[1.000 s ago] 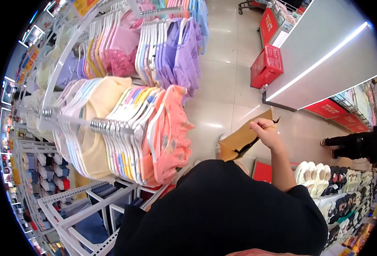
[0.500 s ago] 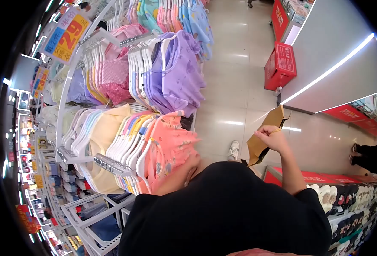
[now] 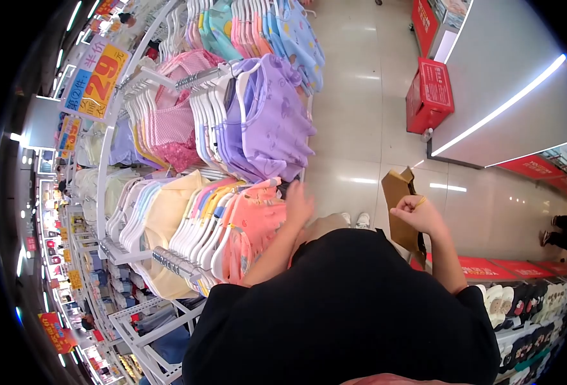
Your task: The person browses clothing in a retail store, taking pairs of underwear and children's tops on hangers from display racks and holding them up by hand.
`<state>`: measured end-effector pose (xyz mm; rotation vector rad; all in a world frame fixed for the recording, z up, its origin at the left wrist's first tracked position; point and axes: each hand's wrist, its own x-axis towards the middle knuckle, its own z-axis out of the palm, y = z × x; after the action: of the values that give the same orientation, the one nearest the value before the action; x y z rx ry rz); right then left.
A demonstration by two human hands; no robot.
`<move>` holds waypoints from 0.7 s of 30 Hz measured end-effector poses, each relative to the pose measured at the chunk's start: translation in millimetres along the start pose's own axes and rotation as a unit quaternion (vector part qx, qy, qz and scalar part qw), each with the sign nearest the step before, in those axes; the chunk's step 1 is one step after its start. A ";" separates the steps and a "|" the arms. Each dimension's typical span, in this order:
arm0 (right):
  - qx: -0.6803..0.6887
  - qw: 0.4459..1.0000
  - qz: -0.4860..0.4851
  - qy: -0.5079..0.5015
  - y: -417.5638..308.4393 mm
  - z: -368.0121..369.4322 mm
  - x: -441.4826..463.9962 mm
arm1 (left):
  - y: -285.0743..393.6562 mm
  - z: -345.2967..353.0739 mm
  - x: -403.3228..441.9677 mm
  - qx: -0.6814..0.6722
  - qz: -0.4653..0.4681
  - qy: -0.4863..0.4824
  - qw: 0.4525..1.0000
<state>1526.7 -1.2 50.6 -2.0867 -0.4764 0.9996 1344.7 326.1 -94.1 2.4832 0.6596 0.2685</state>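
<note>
Brown cardboard (image 3: 396,196) in right hand (image 3: 423,217), glossy floor (image 3: 346,128), clothes (image 3: 267,122) (pastel) alongside.

**Inside a brightly lit shop**

Pastel tops (image 3: 267,122) hang closely packed on white hangers (image 3: 204,119) along a white metal rack (image 3: 104,160) at left. A large price sign (image 3: 97,77) beside them shows 29 yuan and the Chinese words for half price. Tiers of footwear (image 3: 532,301) fill the lower right. A glossy tiled floor (image 3: 347,128) forms an aisle between the tops and a grey panel (image 3: 511,48) edged with a light strip (image 3: 498,106).
</note>
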 end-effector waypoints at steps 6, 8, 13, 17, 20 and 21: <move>0.001 0.999 0.015 -0.045 -18.1 8.8 24.4 | 19.0 -103.0 93.0 0.057 0.026 0.253 0.965; -0.015 0.998 0.019 -0.054 -23.9 8.3 36.5 | 15.1 -120.3 119.8 0.066 0.008 0.281 0.958; -0.061 0.994 0.006 -0.090 -55.8 1.9 65.4 | -3.8 -132.0 170.8 0.013 -0.026 0.257 0.966; -0.053 0.994 0.028 -0.088 -88.2 -1.0 93.7 | -12.2 -133.0 198.2 -0.029 -0.042 0.242 0.969; -0.013 0.995 0.023 -0.095 -103.1 -0.3 115.8 | -5.5 -143.1 215.2 -0.089 -0.082 0.197 0.973; -0.001 0.995 0.020 -0.101 -106.6 -0.6 124.3 | -4.5 -146.2 221.8 -0.094 -0.100 0.173 0.975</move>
<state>1603.9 141.8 70.7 -2.0136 -0.5386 1.2423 1486.8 509.5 35.5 2.1875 0.9710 0.6628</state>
